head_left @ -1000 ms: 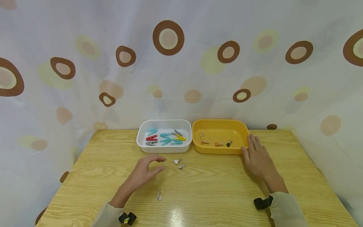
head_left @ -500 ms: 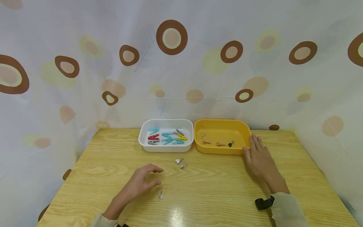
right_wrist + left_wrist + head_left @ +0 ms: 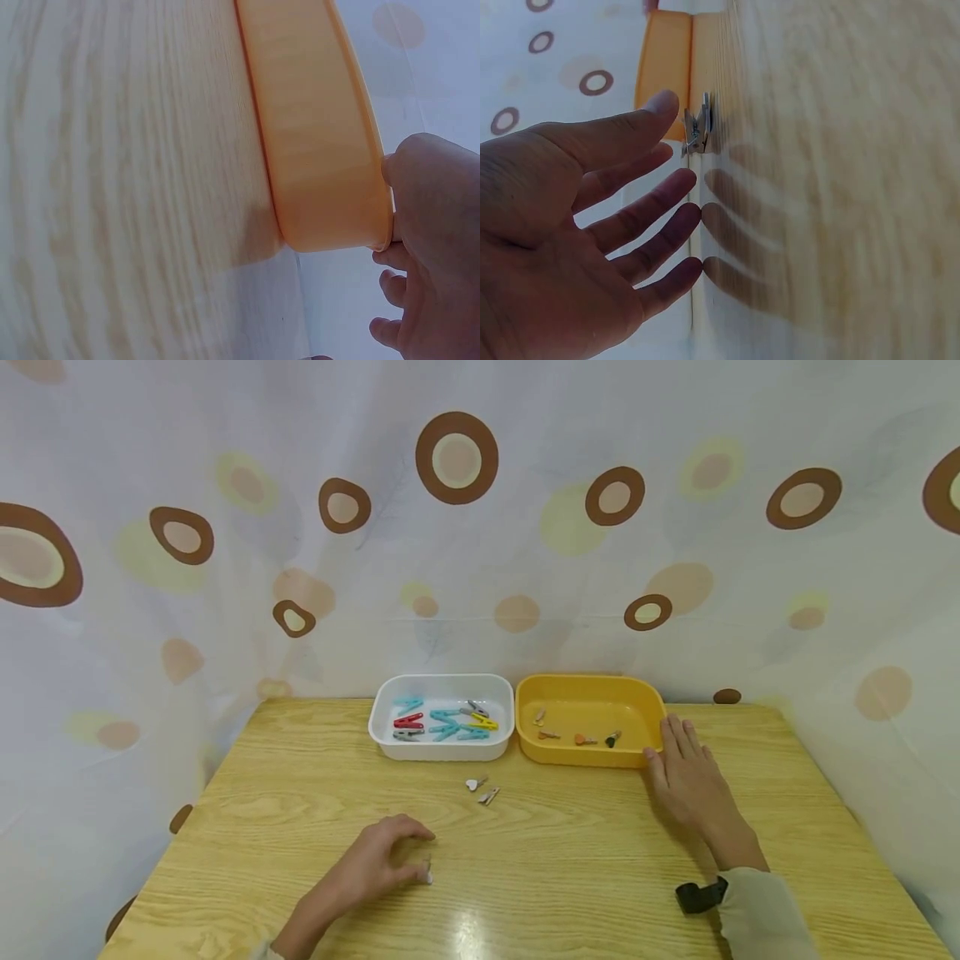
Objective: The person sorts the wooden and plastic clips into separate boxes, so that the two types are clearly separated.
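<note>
My left hand (image 3: 375,864) hovers low over the table with its thumb and fingers spread apart. A small clothespin with a white end (image 3: 428,871) lies at its thumb tip, partly hidden by the thumb. Further ahead, two more small clothespins lie on the wood, one with a white heart (image 3: 472,784) and one beside it (image 3: 489,796). In the left wrist view a small clothespin (image 3: 697,126) shows just beyond the thumb. My right hand (image 3: 692,785) rests against the right end of the yellow tray (image 3: 592,758), fingers extended along its side and thumb at the front corner.
A white tray (image 3: 442,752) touches the yellow one on its left and holds several plastic clothespins in turquoise, red, yellow and grey. Inside the yellow tray lie several small decorated clothespins (image 3: 581,740). A patterned curtain (image 3: 480,568) hangs behind the wooden table (image 3: 570,877).
My left hand has come back toward the table's near side, down to the closest small clothespin. My right hand has stayed at the yellow tray. The view has shifted slightly.
</note>
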`<move>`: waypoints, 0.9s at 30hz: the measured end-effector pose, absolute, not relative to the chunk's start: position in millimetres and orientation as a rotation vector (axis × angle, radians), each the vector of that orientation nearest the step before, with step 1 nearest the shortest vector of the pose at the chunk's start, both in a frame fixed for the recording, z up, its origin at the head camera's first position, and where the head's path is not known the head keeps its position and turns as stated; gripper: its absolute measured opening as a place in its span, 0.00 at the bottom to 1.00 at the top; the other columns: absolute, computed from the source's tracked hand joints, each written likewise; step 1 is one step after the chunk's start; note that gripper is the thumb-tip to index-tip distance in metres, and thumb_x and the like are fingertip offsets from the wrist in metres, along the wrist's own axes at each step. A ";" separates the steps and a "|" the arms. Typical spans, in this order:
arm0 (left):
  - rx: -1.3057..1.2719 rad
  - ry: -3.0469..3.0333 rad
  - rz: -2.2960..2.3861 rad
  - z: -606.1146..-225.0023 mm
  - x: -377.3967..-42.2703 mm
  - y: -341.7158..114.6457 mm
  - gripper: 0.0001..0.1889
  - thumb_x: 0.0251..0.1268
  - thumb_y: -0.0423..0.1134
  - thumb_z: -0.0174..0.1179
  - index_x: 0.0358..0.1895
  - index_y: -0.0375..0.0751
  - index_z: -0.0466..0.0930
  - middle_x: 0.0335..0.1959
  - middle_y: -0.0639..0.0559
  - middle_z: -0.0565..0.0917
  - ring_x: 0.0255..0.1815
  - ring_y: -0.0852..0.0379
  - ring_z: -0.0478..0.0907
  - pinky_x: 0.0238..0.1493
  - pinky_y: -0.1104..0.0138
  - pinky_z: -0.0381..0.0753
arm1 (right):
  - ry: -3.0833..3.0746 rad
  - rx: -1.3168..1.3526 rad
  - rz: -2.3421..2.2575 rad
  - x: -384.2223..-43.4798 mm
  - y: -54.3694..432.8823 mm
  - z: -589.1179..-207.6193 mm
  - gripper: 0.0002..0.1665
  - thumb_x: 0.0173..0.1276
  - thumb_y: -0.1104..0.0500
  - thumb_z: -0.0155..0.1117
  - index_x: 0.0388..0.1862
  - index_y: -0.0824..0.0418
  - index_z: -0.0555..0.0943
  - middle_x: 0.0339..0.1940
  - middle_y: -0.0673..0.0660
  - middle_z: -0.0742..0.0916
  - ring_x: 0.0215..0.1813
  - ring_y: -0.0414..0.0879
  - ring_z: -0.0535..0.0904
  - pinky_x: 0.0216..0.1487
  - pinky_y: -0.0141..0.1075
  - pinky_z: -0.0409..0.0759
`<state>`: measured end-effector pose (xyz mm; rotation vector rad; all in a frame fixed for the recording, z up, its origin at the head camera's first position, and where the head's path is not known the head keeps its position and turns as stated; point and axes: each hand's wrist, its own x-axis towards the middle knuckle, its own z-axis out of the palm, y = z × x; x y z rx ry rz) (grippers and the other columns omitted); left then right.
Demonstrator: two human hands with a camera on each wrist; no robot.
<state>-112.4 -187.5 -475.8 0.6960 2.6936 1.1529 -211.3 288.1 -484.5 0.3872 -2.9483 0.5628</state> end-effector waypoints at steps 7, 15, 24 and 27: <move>0.745 2.766 0.998 -477.0 -111.6 -182.3 0.21 0.52 0.39 0.80 0.50 0.44 0.87 0.48 0.56 0.86 0.54 0.51 0.80 0.60 0.51 0.78 | -2.948 0.376 0.565 -210.6 290.3 -485.5 0.42 0.87 0.44 0.30 0.82 0.75 0.44 0.83 0.74 0.49 0.82 0.71 0.42 0.73 0.72 0.49; 0.717 2.805 0.911 -476.6 -111.3 -179.3 0.15 0.51 0.39 0.80 0.44 0.47 0.88 0.44 0.60 0.85 0.50 0.53 0.79 0.56 0.52 0.79 | -2.949 0.382 0.587 -210.9 288.1 -483.2 0.41 0.87 0.45 0.31 0.82 0.76 0.45 0.82 0.75 0.50 0.82 0.71 0.41 0.74 0.71 0.48; 0.686 2.788 0.935 -474.5 -115.0 -176.5 0.13 0.56 0.41 0.78 0.44 0.46 0.89 0.43 0.60 0.86 0.49 0.54 0.81 0.55 0.52 0.80 | -2.964 0.371 0.583 -211.2 287.1 -483.2 0.42 0.87 0.43 0.30 0.82 0.74 0.43 0.82 0.75 0.50 0.82 0.71 0.41 0.74 0.71 0.47; 0.689 2.775 0.961 -474.2 -118.5 -173.5 0.13 0.58 0.41 0.77 0.45 0.46 0.89 0.43 0.60 0.86 0.50 0.55 0.81 0.56 0.53 0.80 | -2.961 0.375 0.583 -211.1 287.2 -483.2 0.42 0.87 0.44 0.30 0.82 0.75 0.43 0.82 0.75 0.50 0.82 0.70 0.40 0.74 0.71 0.47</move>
